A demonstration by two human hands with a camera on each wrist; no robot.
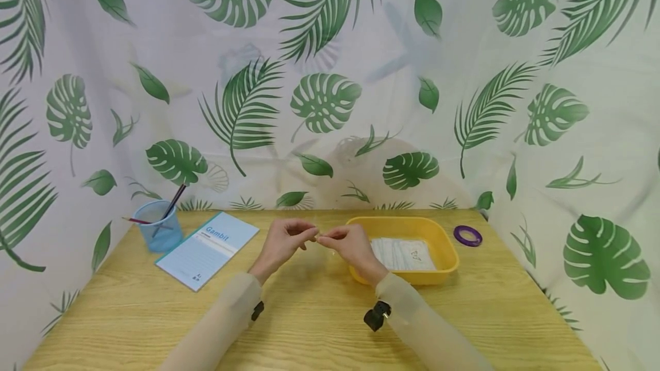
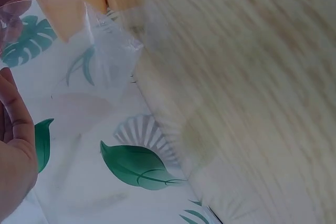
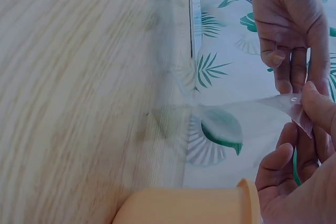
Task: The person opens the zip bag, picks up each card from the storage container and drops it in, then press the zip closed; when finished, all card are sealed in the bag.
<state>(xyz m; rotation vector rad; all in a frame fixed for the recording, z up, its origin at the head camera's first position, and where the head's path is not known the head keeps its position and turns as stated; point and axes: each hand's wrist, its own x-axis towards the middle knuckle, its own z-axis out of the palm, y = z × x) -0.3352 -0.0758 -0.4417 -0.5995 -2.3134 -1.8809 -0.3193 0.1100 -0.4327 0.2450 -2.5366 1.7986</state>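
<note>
Between my two hands, over the middle of the table, hangs a clear plastic bag (image 3: 257, 111), thin and almost invisible in the head view. My left hand (image 1: 281, 245) pinches its upper edge from the left. From the right, my right hand (image 1: 354, 248) pinches the same edge between thumb and fingers, the two sets of fingertips nearly meeting. The bag's lower part drops below the hands, as the left wrist view shows. Just beyond my right wrist stands a yellow bin (image 1: 447, 245), holding a stack of flat, whitish packets (image 1: 404, 255).
A light blue notebook (image 1: 206, 251) lies left of my hands. Behind it stands a blue mesh pen cup (image 1: 166, 233) with a few pencils. A purple ring (image 1: 467, 236) lies right of the bin. A leaf-patterned curtain (image 1: 330, 165) closes off the table's back and sides.
</note>
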